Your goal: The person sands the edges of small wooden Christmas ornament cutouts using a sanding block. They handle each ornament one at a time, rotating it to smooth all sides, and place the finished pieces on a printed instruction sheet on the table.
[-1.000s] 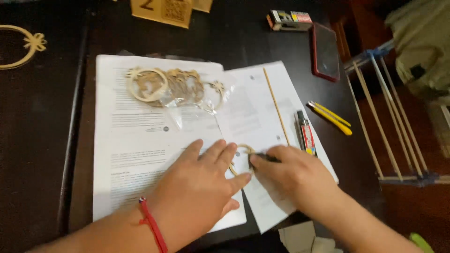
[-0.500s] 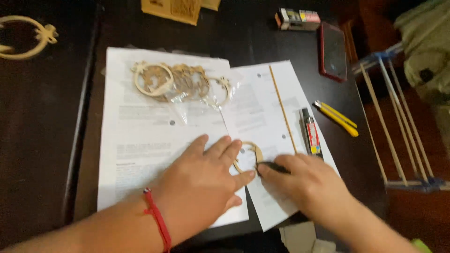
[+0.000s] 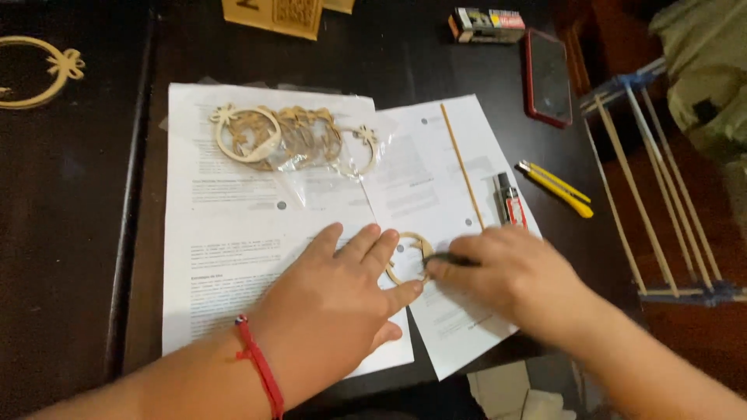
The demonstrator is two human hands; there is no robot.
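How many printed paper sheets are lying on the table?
2 visible: a large printed sheet under the left hand, and a second sheet overlapping its right edge, under the right hand. More may lie hidden underneath.

Red phone (image 3: 546, 76), yellow cutter (image 3: 557, 188), wood stick (image 3: 462, 166).

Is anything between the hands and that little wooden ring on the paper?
No. The left hand already presses flat on the wooden ring, and the right hand touches its edge with a dark tool.
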